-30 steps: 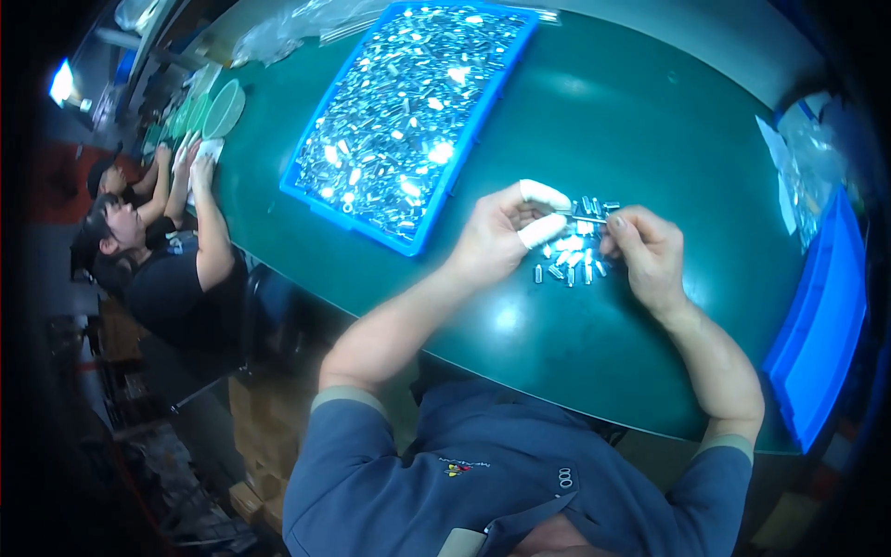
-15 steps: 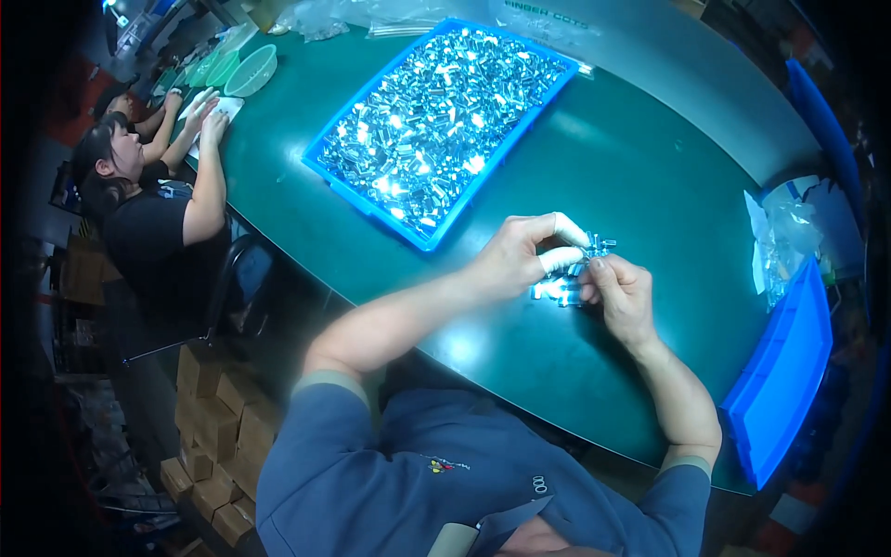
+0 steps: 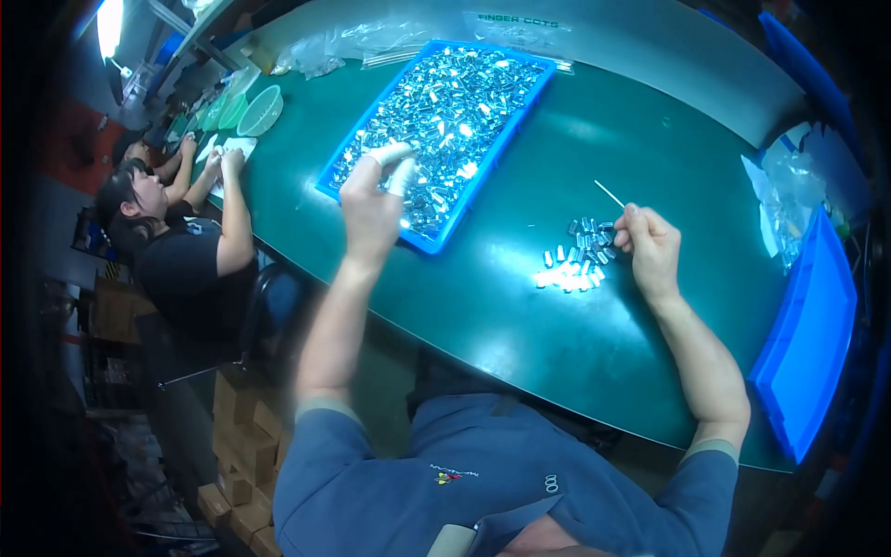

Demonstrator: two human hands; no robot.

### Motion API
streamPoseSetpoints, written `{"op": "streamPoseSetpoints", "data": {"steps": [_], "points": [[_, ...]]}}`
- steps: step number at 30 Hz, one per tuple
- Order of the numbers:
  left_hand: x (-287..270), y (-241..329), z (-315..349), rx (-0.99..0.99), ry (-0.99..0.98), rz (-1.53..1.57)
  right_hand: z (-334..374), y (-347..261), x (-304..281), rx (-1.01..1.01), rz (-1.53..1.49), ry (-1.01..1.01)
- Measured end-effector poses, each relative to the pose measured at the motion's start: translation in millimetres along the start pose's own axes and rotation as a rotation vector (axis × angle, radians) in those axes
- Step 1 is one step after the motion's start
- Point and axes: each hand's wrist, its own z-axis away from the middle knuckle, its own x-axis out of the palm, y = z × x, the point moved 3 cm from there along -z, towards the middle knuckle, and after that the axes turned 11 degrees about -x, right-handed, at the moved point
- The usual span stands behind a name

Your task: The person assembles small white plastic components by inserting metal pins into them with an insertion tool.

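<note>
My left hand [image 3: 373, 209] is over the near left part of a blue tray [image 3: 444, 243] heaped with small shiny metal cylinders [image 3: 445, 111]. White finger cots cover its thumb and a finger, whose tips come together in a pinch; anything between them is too small to make out. My right hand [image 3: 652, 246] grips a thin pale rod [image 3: 609, 194] between thumb and fingers, its free end pointing up and left. Just left of that hand, a loose group of metal cylinders [image 3: 585, 243] lies on the green table [image 3: 473, 316], some shining brightly.
A blue bin [image 3: 806, 343] stands tilted at the table's right edge, beside clear plastic bags [image 3: 787, 204]. Green baskets [image 3: 260, 111] and more bags [image 3: 311, 56] are at the far left. Co-workers [image 3: 186, 251] sit along the left side. Cardboard boxes [image 3: 246, 436] are stacked below.
My left hand has moved left from the loose cylinders to over the tray. My right hand has shifted slightly right and up, and the thin rod now shows in it. The view has tilted.
</note>
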Motion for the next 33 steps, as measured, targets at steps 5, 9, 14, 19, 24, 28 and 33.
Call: {"op": "streamPoseSetpoints", "data": {"steps": [5, 9, 14, 19, 24, 28, 33], "points": [[1.9, -18.6, -11.7, 0.28, -0.038, -0.392, 0.6, 4.2, -1.4, 0.039, 0.004, 0.02], [41.8, 20.6, 23.7, 0.378, -0.209, -0.259, -4.2, 5.3, -4.0, 0.027, 0.001, 0.035], [88.2, 49.7, 88.5, 0.388, -0.705, -0.296, -3.7, 9.7, -1.5, 0.044, -0.054, 0.035], [92.0, 33.3, 102.8, 0.358, -0.708, -0.319, -4.1, 4.0, -0.5, 0.035, -0.061, 0.003], [88.4, 36.2, 99.6, 0.26, -0.623, -0.326, 2.8, -1.0, 5.7, 0.002, -0.029, -0.078], [87.3, 23.7, 97.6, 0.321, -0.647, -0.308, 7.0, -6.7, 14.9, -0.094, -0.025, -0.202], [91.4, 5.8, 78.8, -0.449, -0.625, 0.345, 12.2, -24.9, 19.3, -0.327, 0.088, -0.286]]}}
